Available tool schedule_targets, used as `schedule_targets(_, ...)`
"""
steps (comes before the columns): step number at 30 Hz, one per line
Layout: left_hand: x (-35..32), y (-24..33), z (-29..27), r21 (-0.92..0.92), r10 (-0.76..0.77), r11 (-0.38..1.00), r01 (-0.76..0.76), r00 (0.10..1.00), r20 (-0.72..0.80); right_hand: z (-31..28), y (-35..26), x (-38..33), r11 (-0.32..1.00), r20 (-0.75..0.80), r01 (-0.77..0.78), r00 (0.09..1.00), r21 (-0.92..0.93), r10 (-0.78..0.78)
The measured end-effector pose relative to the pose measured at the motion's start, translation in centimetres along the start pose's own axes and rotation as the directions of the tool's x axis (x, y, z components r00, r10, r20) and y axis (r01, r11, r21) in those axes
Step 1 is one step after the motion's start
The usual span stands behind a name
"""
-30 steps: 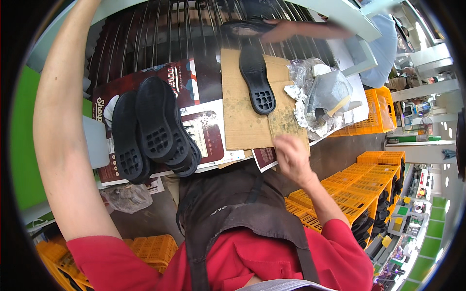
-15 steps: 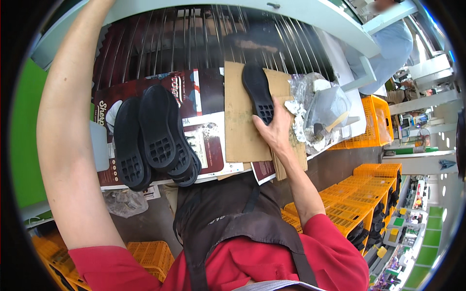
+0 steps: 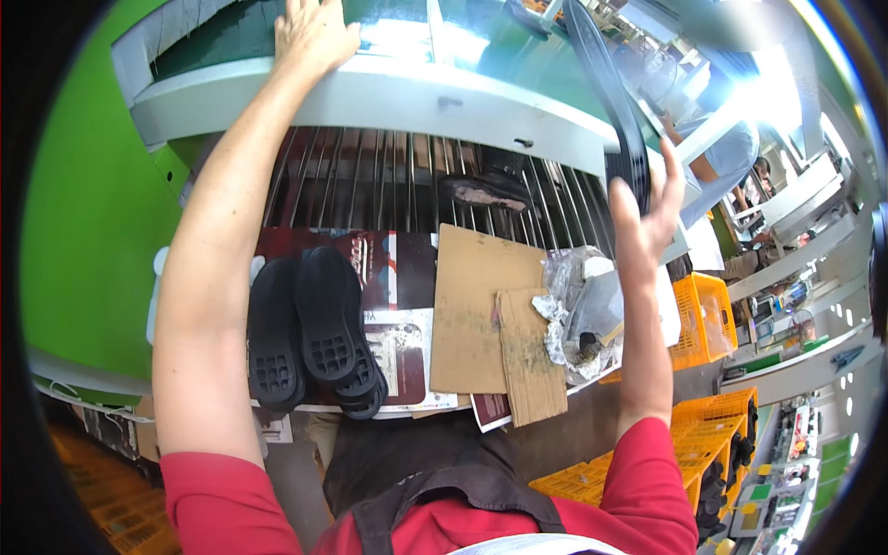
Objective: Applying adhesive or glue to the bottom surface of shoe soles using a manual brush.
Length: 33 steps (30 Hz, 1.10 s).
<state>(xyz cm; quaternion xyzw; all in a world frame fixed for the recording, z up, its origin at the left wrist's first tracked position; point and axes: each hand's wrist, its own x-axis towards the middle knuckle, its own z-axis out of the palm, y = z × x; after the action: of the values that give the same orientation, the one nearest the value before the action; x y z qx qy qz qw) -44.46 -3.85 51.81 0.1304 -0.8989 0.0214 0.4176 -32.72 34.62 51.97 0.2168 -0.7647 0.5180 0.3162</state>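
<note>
A black shoe sole [image 3: 606, 92] stands upright above the right end of the pale machine frame. My right hand [image 3: 652, 203] grips its lower end, thumb on one side and fingers on the other. Far to the left, my left hand [image 3: 316, 39] reaches over the frame's edge to the green surface [image 3: 398, 32], fingers spread and nothing in them. Between my forearms, several black soles [image 3: 328, 314] lie on printed sheets, some stacked, with another sole [image 3: 274, 338] beside them. A brown cardboard sheet [image 3: 472, 324] lies to their right.
Metal rods [image 3: 361, 176] run beneath the frame [image 3: 370, 88], with a dark shoe-like thing [image 3: 499, 185] among them. Clear plastic and foil [image 3: 583, 296] lie beside the cardboard. Orange crates [image 3: 708, 319] stand at the right. A person in light blue [image 3: 726, 162] is beyond.
My right hand has lifted the sole off the cardboard, up and to the right. The view has shifted, bringing my left hand and the green surface into sight.
</note>
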Motion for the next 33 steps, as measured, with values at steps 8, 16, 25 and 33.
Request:
schedule_targets(8, 0.0, 1.3, -1.4, -0.101, -0.058, 0.993, 0.067, 0.995, 0.087, 1.5, 8.5, 8.6, 0.688, -0.026, 0.498, 0.8, -0.528, -0.599)
schedule_targets(16, 0.4, 0.9, -1.5, -0.084, -0.063, 0.994, 0.073, 0.99, 0.123, 1.3, 9.7, 5.7, 0.562, 0.026, 0.528, 0.743, -0.636, -0.669)
schedule_targets(25, 0.4, 0.9, -1.0, -0.069, -0.059, 0.995, 0.066, 0.993, 0.105, 1.5, 10.0, 3.9, 0.893, -0.083, 0.345, 0.92, -0.29, -0.383)
schedule_targets(33, 0.5, 0.2, 0.2, -0.051, -0.042, 0.998, 0.044, 0.998, 0.048, 2.5, 8.2, 2.2, 0.98, -0.065, 0.183, 0.982, 0.079, -0.178)
